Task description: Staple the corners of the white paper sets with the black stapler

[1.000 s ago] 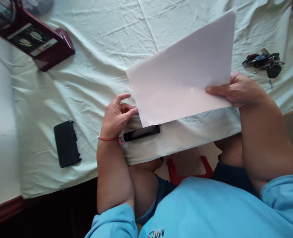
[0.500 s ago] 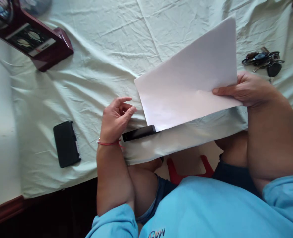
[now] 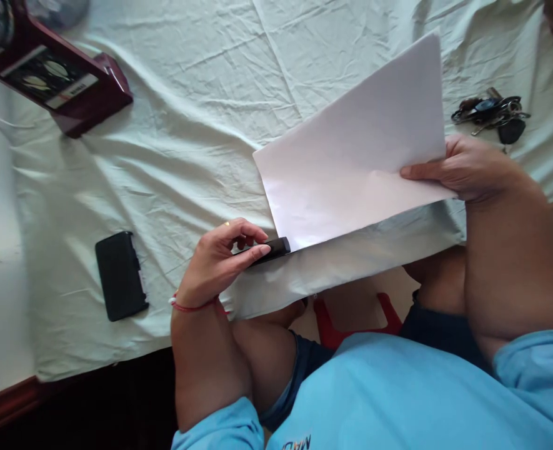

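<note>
Right hand [image 3: 473, 165] grips the white paper [image 3: 355, 150] over the wrinkled, cloth-covered table [image 3: 187, 112], and the left hand [image 3: 222, 256] holds a black stapler [image 3: 280, 245] at its near left corner (keys [image 3: 492, 115] lie just beyond the right hand). Something red [image 3: 335, 336] shows below the table's edge.

Left hand [image 3: 222, 255] curled in pinch; right hand [image 3: 475, 167] clamped, thumb [image 3: 419, 170] straight.
</note>
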The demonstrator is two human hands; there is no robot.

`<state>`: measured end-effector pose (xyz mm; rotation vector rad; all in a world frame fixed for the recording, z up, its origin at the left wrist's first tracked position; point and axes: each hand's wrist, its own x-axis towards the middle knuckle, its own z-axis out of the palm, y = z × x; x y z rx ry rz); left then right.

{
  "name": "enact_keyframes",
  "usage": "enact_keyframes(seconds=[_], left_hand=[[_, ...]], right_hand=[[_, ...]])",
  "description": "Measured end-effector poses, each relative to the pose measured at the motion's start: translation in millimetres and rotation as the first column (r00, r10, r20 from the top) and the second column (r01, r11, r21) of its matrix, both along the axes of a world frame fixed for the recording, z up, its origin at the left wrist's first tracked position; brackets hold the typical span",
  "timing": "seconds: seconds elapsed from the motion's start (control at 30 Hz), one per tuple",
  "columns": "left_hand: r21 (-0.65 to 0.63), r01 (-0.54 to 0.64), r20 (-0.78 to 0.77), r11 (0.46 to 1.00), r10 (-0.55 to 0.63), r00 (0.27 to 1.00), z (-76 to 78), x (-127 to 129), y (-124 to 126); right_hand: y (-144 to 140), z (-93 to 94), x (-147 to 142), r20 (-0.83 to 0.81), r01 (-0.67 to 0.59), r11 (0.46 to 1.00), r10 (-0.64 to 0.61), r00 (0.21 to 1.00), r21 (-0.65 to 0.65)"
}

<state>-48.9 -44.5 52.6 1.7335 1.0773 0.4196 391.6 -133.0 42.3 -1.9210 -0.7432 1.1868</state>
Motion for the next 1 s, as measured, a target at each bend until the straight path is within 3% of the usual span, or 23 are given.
enact_keyframes(seconds=[0.23, 0.4, 0.6, 0.73, 0.8, 0.87, 1.0], left_hand=[[-0.067, 0.025, -0.213, 0.997, -0.039, 0.976, 7.7, 10, 0], [-0.113, 0.075, -0.174, 0.991, -0.094, 0.98, 5.6, 13, 4], [-0.209, -0.03, -0.162, 0.977, -0.004, 0.987, 2.8, 5, 3], [-0.295, -0.007, -0.083, 0.956, -0.018, 0.996, 1.6, 4, 2], [-0.257, -0.064, -0.009, 0.964, 0.064, 0.998, -3.9, 6, 3], [-0.223, -0.199, 0.084, 0.954, 0.222, 0.971, -13.6, 9, 6], [-0.251, -0.449, 0.236, 0.857, 0.504, 0.831, -35.0, 15, 12]], right_hand=[[0, 2.0, 1, 0.004, -0.015, 1.0, 0.015, 1.0, -0.008], [3, 2.3, -5, -0.027, 0.021, 1.0, -0.021, 0.999, 0.0], [6, 1.1, -17, -0.058, 0.113, 0.99, -0.109, 0.992, 0.079], [9, 0.8, -24, -0.091, 0.2, 0.962, -0.186, 0.978, 0.187], [11, 1.6, -29, -0.12, 0.233, 0.95, -0.212, 0.97, 0.209], [13, 3.4, -35, -0.139, 0.248, 0.943, -0.222, 0.965, 0.221], [17, 7.5, -47, -0.179, 0.239, 0.944, -0.201, 0.963, 0.225]])
